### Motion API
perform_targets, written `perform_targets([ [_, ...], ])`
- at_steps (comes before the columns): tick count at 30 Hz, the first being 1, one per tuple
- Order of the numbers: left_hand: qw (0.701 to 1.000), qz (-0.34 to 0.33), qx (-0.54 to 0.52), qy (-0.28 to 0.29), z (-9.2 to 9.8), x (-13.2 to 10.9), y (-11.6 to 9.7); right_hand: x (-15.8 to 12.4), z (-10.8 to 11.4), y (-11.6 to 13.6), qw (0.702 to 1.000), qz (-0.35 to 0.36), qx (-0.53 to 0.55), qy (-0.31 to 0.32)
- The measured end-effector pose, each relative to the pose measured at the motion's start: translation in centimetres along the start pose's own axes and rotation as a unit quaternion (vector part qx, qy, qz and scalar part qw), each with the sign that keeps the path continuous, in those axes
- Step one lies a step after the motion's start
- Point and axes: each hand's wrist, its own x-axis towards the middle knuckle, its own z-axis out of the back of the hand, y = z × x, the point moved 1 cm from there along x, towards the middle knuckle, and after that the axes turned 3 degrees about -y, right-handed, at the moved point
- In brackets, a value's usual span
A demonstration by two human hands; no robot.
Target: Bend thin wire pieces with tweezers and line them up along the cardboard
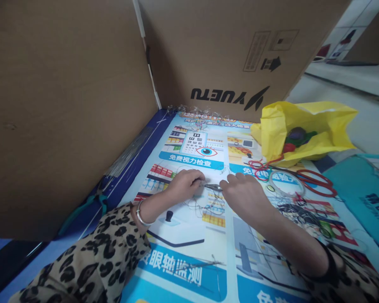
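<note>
My right hand point(244, 195) is closed around a pair of pliers point(213, 187), whose metal jaws point left. The pliers' handles are hidden inside the fist. The jaw tips meet thin wire at the fingertips of my left hand point(185, 185), which is pinched shut on it. Loops of the thin wire point(194, 206) hang below the two hands, over a printed poster point(189, 235). More short wire pieces point(205, 265) lie nearer to me on the poster.
Tall cardboard panels point(208, 50) stand left and behind. A yellow bag point(316, 122) holding yarn lies right, near red-handled scissors point(317, 184), a clear ring point(286, 183) and a teal packet point(363, 193). At left are teal-handled pliers point(82, 210) and straight wires point(128, 153). Small wire pieces point(198, 113) sit at the back.
</note>
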Motion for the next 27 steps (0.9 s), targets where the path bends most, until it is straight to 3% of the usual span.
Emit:
perform_targets([
  [18, 0.999, -0.024, 0.044, 0.004, 0.0, -0.1, -0.3, 0.5, 0.1, -0.3, 0.999, 0.017, 0.007, -0.030],
  [27, 0.999, -0.013, 0.052, -0.002, -0.1, -0.1, -0.2, 0.4, -1.5, 0.1, 0.999, 0.025, 0.005, -0.037],
])
